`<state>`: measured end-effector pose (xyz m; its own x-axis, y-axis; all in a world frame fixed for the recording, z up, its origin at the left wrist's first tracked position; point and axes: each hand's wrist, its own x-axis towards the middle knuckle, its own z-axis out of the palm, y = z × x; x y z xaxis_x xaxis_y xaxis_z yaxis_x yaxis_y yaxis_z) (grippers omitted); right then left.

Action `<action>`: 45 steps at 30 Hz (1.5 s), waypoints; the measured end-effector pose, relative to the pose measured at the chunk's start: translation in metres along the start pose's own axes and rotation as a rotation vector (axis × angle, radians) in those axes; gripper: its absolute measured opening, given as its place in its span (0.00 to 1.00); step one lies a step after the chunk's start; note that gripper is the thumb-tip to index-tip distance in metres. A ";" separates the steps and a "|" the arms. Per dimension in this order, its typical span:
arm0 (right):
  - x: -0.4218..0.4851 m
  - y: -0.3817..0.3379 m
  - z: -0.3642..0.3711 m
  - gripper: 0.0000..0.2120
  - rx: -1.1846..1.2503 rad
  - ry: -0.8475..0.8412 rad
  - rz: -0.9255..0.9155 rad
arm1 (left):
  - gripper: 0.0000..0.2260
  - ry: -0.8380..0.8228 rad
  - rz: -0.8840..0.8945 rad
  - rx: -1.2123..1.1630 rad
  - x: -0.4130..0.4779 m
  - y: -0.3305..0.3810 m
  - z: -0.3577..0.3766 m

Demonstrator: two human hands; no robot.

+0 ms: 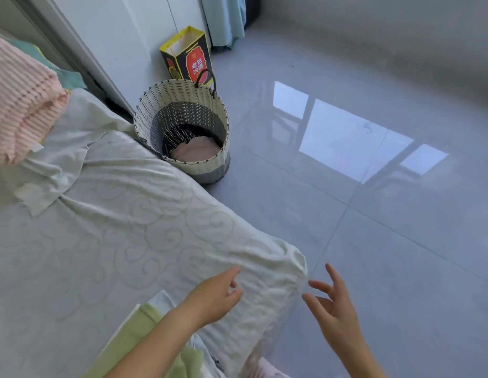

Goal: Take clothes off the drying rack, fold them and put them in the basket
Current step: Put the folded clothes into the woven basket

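Left grip (212, 298): released, fingers loosely extended, holding nothing, above the corner of the pale swirl-patterned bed cover (114, 241). Right grip (335, 315): released, fingers spread, empty, over the glossy grey tiled floor (373, 241) just off the bed edge. Round woven cream-and-dark-grey basket (210, 170) stands upright on the floor just beside the bed; a pale pink garment (195, 151) lies at its bottom. Pink-and-white striped cloth (21, 99) and rumpled pale mint garment (62, 148) lie on the bed, well apart from both grips.

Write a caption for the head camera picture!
Left hand and right hand hover open by the bed; pink cloth in the basket.
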<state>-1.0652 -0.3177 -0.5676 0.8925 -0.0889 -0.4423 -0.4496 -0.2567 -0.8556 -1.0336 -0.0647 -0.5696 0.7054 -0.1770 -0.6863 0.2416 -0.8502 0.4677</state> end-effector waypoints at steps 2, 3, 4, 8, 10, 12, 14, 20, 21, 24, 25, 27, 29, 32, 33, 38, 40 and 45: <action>-0.022 0.012 -0.001 0.34 -0.002 0.032 0.003 | 0.24 -0.018 0.018 0.024 -0.005 -0.003 0.012; -0.034 0.018 -0.001 0.34 -0.009 0.037 0.003 | 0.23 -0.021 0.028 0.044 -0.008 -0.006 0.016; -0.045 0.023 0.001 0.34 -0.017 0.039 0.004 | 0.23 -0.018 0.039 0.064 -0.011 -0.010 0.019; -0.085 0.048 0.019 0.33 -0.015 0.020 0.014 | 0.22 0.037 0.051 0.093 -0.037 -0.035 0.024; -0.111 0.062 0.038 0.33 -0.006 -0.013 0.016 | 0.23 0.078 0.043 0.072 -0.056 -0.056 0.028; -0.140 0.074 0.061 0.33 0.005 -0.051 0.030 | 0.23 0.137 0.038 0.064 -0.077 -0.078 0.034; -0.168 0.087 0.087 0.33 0.017 -0.098 0.064 | 0.24 0.197 0.026 0.066 -0.099 -0.102 0.039; -0.226 0.117 0.169 0.35 0.055 -0.158 0.181 | 0.29 0.253 0.041 0.134 -0.147 -0.183 0.060; -0.230 0.120 0.182 0.38 0.077 -0.161 0.208 | 0.31 0.245 0.043 0.163 -0.151 -0.196 0.065; -0.239 0.128 0.217 0.56 0.169 -0.115 0.309 | 0.38 0.277 0.075 0.292 -0.156 -0.232 0.072; -0.241 0.132 0.228 0.63 0.198 -0.080 0.352 | 0.40 0.298 0.080 0.291 -0.154 -0.245 0.070; -0.244 0.142 0.246 0.72 0.266 -0.017 0.424 | 0.42 0.306 0.022 0.218 -0.148 -0.266 0.064; -0.244 0.152 0.267 0.74 0.335 0.038 0.460 | 0.47 0.271 -0.022 0.095 -0.139 -0.279 0.056; -0.241 0.157 0.294 0.76 0.362 0.075 0.489 | 0.54 0.173 -0.010 -0.154 -0.124 -0.287 0.046; -0.239 0.156 0.301 0.77 0.367 0.097 0.502 | 0.54 0.138 0.016 -0.212 -0.119 -0.289 0.043; -0.231 0.154 0.312 0.81 0.352 0.225 0.522 | 0.45 0.009 0.043 -0.436 -0.095 -0.313 0.036; -0.230 0.156 0.314 0.82 0.352 0.237 0.524 | 0.46 -0.033 0.021 -0.531 -0.089 -0.318 0.038; -0.226 0.155 0.317 0.82 0.361 0.240 0.468 | 0.45 -0.086 -0.004 -0.618 -0.079 -0.323 0.040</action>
<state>-1.3482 -0.0322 -0.6858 0.5628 -0.3370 -0.7547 -0.7410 0.1989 -0.6414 -1.1938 0.2042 -0.6884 0.6536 -0.2356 -0.7192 0.6034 -0.4114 0.6831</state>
